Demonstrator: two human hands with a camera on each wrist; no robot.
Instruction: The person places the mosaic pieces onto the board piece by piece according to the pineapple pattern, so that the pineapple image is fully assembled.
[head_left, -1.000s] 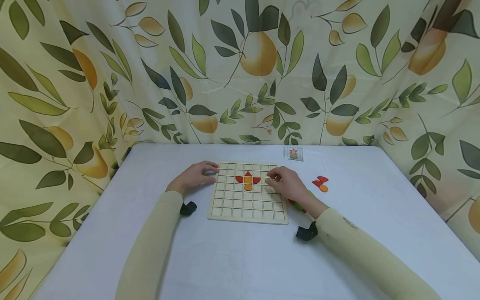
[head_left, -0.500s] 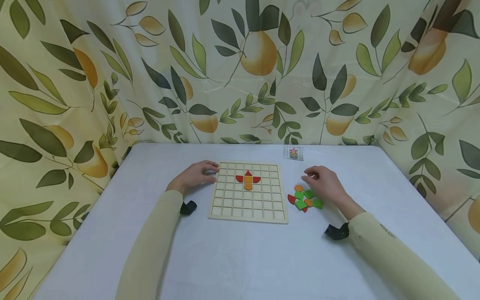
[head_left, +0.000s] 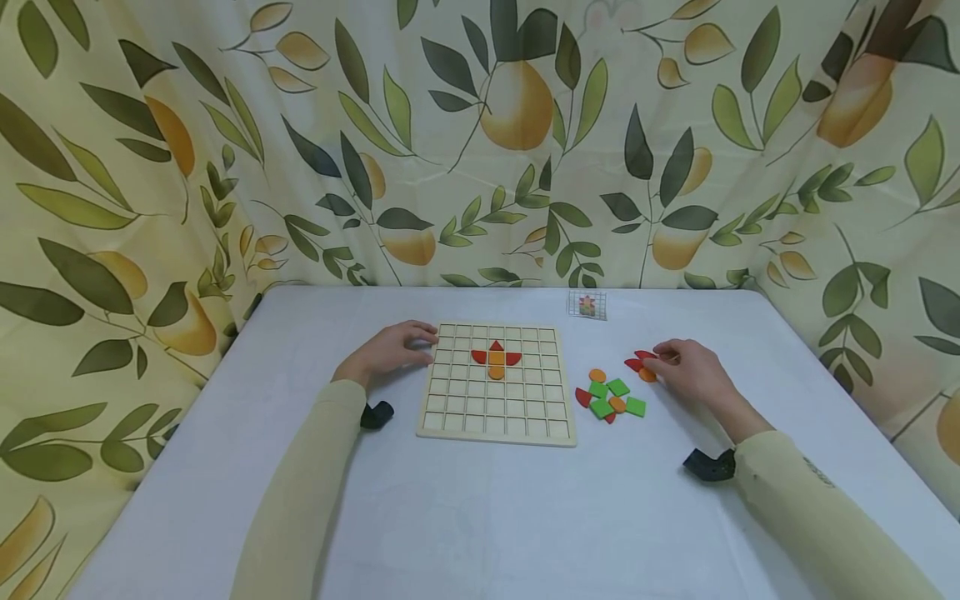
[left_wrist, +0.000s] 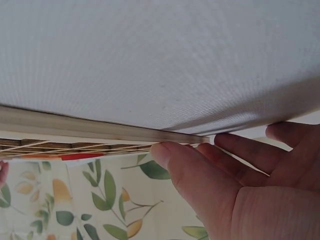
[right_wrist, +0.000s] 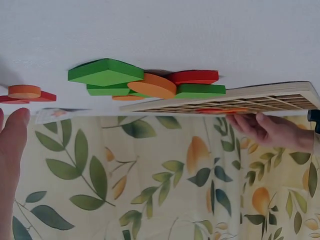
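— What were your fingers doing?

— My right hand (head_left: 690, 372) lay on the desk (head_left: 480, 517) to the right of the board, its fingers (head_left: 663, 353) loosely bent and reaching at a small red and orange cluster of pieces (head_left: 642, 365). They touched its right edge; whether they pinched a piece, I could not tell. In the right wrist view those pieces (right_wrist: 26, 93) lay flat, the orange disc on the red one, just beyond my fingertip (right_wrist: 15, 125).

— And the left?

— My left hand (head_left: 390, 351) rested flat at the left edge of the wooden grid board (head_left: 495, 408), fingers straight and close together, the tips (left_wrist: 167, 152) against its rim (left_wrist: 100, 131).

— Which way did things point?

— The board sat mid-desk, nearly square, so with no clear long axis, its edges in line with the desk's. On its upper rows stood a small figure (head_left: 496, 360): a red triangle pointing away from me, a red piece on each side, orange pieces beneath, its long axis running from me toward the curtain.

— What else lay around?

— Between board and right hand lay a loose heap of green, orange and red pieces (head_left: 609, 397). A small pattern card (head_left: 587, 306) lay at the far edge, too small to read. A leaf-and-pear curtain (head_left: 480, 142) hung behind. The marking on my right sleeve (head_left: 817, 500) was too small to make out.
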